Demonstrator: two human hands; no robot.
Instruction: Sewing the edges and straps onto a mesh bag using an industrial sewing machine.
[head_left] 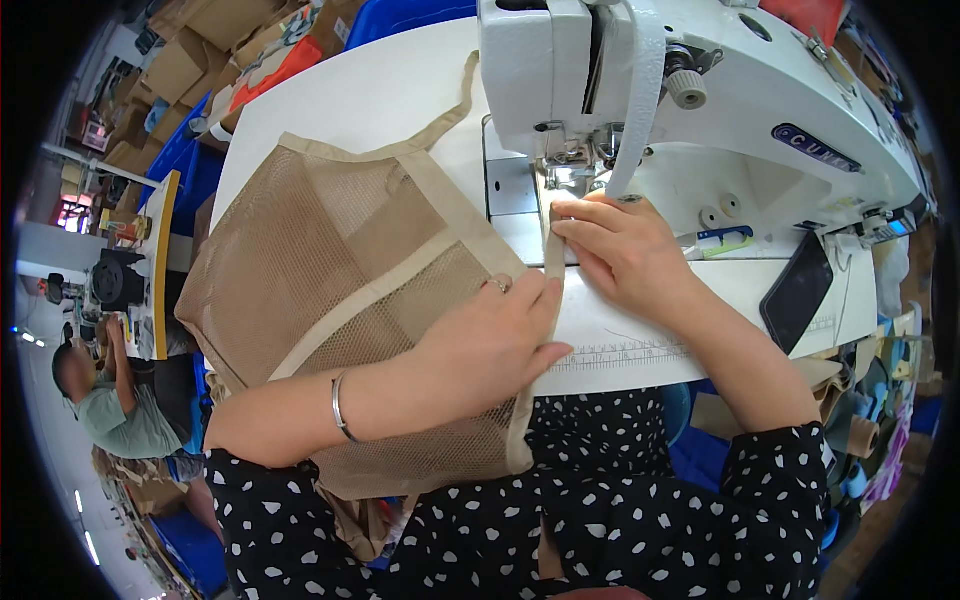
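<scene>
A white sewing machine [720, 60] stands at the upper right, its presser foot [572, 180] over the metal needle plate. Beige mesh fabric [330, 230], sewn with beige bands, spreads over the table's left side and hangs down into my lap. One narrow beige binding strip [555, 250] along its edge runs up to the presser foot. My right hand [630, 250] grips this strip with its fingertips just in front of the foot. Closer to me, my left hand [500, 325] is closed on the fabric's bound edge; the thumb sticks out to the right.
A dark phone [797, 293] lies on the table's right, near small white bobbins [720, 212] and a blue-handled thread snipper [722, 235]. A printed ruler [625, 354] runs along the front edge. Another person [125, 410] sits at the far left, near cardboard boxes [185, 65] and blue bins.
</scene>
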